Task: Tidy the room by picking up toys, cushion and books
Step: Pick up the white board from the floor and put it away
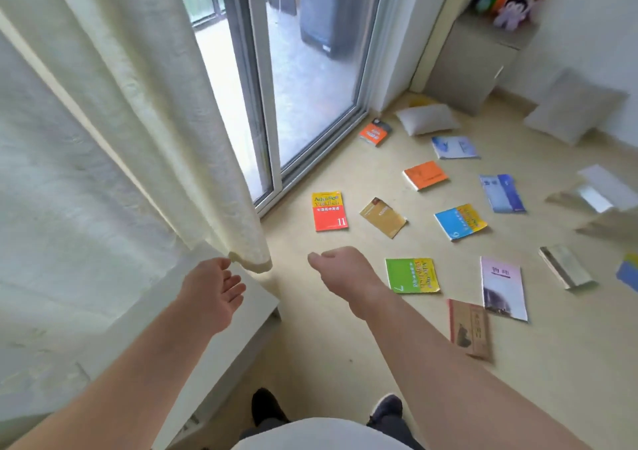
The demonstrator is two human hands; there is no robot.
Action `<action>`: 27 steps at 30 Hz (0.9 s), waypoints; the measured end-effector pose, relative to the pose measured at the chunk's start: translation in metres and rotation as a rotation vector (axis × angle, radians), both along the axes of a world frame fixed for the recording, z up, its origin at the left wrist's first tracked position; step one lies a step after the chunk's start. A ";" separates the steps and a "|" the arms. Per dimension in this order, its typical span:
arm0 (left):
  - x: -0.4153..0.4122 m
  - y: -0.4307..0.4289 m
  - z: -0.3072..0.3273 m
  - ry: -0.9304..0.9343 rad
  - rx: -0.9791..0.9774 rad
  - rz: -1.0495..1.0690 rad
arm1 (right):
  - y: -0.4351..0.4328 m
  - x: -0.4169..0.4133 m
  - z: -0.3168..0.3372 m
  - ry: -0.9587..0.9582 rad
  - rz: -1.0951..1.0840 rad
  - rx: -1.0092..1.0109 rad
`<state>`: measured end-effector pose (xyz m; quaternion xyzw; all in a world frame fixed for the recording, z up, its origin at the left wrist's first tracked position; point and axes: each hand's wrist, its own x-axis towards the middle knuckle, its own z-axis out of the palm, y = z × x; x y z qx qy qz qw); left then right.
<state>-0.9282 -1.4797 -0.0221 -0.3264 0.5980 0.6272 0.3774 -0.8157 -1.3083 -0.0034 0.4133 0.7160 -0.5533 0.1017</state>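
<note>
Red book point(329, 211) lies ahead of the right hand point(341, 273), whose loosely curled fingers hold nothing.

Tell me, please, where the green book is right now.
In the head view, the green book lies flat on the floor right of centre, just right of the right hand, with the lilac book further right.

the right hand point(340, 266) shows only its back; its fingers turn under, out of sight. a blue and yellow book point(629, 271) is cut off by the right edge. plush toys point(514, 0) on the far cabinet point(469, 59) are blurred, details unreadable. a pale open thing point(593, 190) near the right edge is too smeared to identify. the person's body partly hides two dark shoes point(266, 406).
</note>
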 end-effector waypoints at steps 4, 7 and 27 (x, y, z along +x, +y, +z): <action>0.053 0.070 0.020 0.065 0.010 -0.046 | 0.055 0.069 0.021 0.072 -0.034 0.046; 0.107 0.131 0.027 0.102 -0.002 -0.054 | 0.109 0.130 0.027 0.110 -0.028 0.108; 0.368 0.498 0.020 0.059 0.012 -0.313 | 0.420 0.426 0.036 0.034 -0.280 0.261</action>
